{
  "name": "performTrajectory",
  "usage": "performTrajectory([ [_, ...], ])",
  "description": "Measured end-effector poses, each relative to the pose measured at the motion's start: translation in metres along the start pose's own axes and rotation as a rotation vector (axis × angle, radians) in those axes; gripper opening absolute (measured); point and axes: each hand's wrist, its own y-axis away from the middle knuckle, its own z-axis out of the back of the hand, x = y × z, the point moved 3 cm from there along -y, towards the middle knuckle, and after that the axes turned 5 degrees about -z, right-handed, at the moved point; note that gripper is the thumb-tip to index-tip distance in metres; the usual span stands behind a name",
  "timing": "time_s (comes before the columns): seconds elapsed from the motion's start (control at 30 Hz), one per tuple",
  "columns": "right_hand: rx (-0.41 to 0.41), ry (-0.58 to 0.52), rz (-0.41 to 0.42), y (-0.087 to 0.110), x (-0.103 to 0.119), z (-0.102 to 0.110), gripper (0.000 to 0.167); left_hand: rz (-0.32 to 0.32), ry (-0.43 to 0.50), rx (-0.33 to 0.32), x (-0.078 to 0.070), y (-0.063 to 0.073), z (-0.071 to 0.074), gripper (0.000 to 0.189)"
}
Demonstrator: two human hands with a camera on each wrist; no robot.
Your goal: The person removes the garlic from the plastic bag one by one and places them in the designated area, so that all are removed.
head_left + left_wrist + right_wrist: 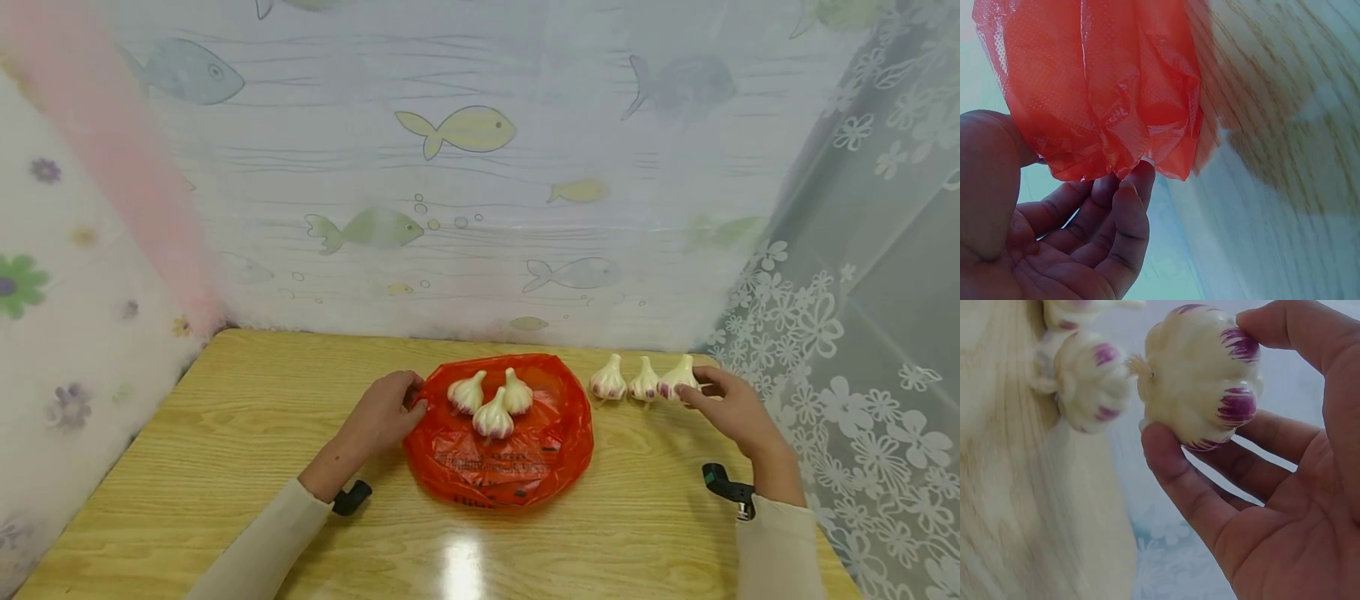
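A red plastic bag (487, 479), its rim spread wide, lies on the table with three garlic bulbs (493, 417) in it. At its left edge, my left hand (386, 410) pinches the rim; the left wrist view shows thumb and curled fingers (1129, 219) at the crumpled red film (1104, 94). My right hand (731, 407) holds a garlic bulb (677, 379) with purple streaks between thumb and fingertips, its root tuft (1140, 365) showing in the right wrist view. Just left of it stand two more garlic bulbs (608, 379), (643, 382) near the table's far edge.
The wooden table (285, 400) meets a wall covering printed with fish (465, 129) at the back. A translucent flowered curtain (862, 400) hangs along the right side. Each wrist wears a black camera mount (352, 497).
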Motion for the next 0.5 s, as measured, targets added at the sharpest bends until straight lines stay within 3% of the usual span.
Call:
performTrajectory([
  [0.5, -0.097, 0.009, -0.065, -0.002, -0.038, -0.002, 0.066, -0.004, -0.018, 0.0, 0.0, 0.0, -0.001, 0.02],
])
